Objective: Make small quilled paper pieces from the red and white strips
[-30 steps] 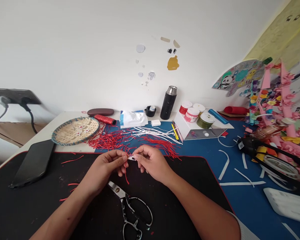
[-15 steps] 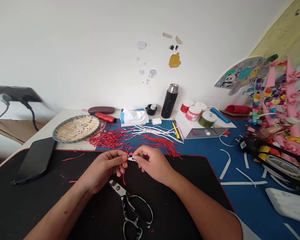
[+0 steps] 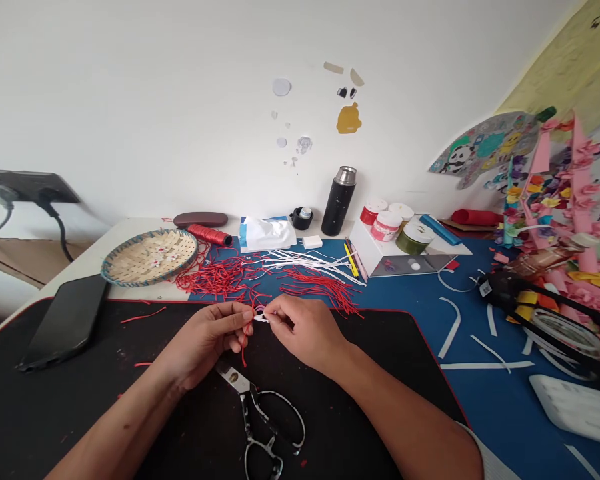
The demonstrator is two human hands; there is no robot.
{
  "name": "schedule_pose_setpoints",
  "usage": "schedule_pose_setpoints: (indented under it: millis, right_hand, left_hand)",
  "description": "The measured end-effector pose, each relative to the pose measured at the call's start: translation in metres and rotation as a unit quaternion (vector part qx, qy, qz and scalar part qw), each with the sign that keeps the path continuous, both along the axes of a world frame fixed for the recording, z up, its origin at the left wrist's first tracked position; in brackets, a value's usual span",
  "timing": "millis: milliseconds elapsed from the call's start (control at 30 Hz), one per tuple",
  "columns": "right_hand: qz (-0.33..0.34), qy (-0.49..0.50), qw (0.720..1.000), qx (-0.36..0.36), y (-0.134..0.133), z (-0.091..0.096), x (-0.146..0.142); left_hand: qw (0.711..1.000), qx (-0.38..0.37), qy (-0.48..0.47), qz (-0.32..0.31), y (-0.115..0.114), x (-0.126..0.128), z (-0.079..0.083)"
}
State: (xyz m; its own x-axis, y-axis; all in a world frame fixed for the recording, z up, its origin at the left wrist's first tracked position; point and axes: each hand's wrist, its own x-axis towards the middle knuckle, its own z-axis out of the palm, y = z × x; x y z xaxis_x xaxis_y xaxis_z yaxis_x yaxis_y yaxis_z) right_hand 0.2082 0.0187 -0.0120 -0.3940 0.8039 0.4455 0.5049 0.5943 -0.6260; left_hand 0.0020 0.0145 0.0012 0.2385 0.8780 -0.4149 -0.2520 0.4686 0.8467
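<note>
Above the black mat, my left hand (image 3: 215, 337) pinches a piece of red cord (image 3: 245, 353), whose end dangles below the fingers. Opposite it, my right hand (image 3: 305, 330) has thumb and forefinger closed on a white cord (image 3: 261, 318). The white cord spans the small gap between both sets of fingertips, where it meets the red one; how they are joined is too small to tell. Just below the hands lie scissors (image 3: 250, 393) with black-and-white handles, the blade tips hidden by my left hand. Behind the hands are piles of cut red cords (image 3: 215, 279) and white cords (image 3: 310, 263).
A woven basket (image 3: 147, 260) and a phone (image 3: 67, 323) lie at left. A red thread spool (image 3: 210, 235), tissue pack (image 3: 267, 235), black flask (image 3: 339, 203) and paint jars (image 3: 386, 227) line the wall. White strips (image 3: 487, 366) and paper flowers (image 3: 583, 193) are at right.
Both hands stay almost in place, with the cords still pinched. My right fingers have curled slightly, and the dangling red end has shifted a little to the left.
</note>
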Motion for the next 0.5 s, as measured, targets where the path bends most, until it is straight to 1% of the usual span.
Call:
schedule_pose_setpoints:
  millis: [100,167,233,300,400,500]
  right_hand:
    - [0.0,-0.001,1.0,0.015,-0.0008,0.0006,0.0002]
    - [-0.003,0.007,1.0,-0.002,-0.0008,0.002,0.0006]
    - [-0.007,0.026,0.998,-0.048,0.0,0.0035,0.0011]
    - [-0.006,0.054,0.992,-0.114,0.0014,0.0046,0.0015]
    - [0.017,0.126,0.968,-0.214,0.0037,0.0046,0.0017]
    - [0.037,0.187,0.941,-0.281,0.0048,0.0028,0.0005]
  left_hand:
    - [1.0,-0.001,-0.01,0.001,-0.0004,-0.0008,-0.001]
    - [1.0,0.005,-0.014,-0.001,-0.001,-0.0006,-0.0013]
    - [1.0,0.022,-0.013,-0.001,-0.0016,0.0001,-0.0019]
    - [0.999,0.049,-0.007,0.004,-0.002,0.0011,-0.0033]
    - [0.995,0.098,0.012,0.012,-0.0019,0.0022,-0.0054]
    - [0.989,0.142,0.037,0.012,-0.0024,0.0032,-0.0045]
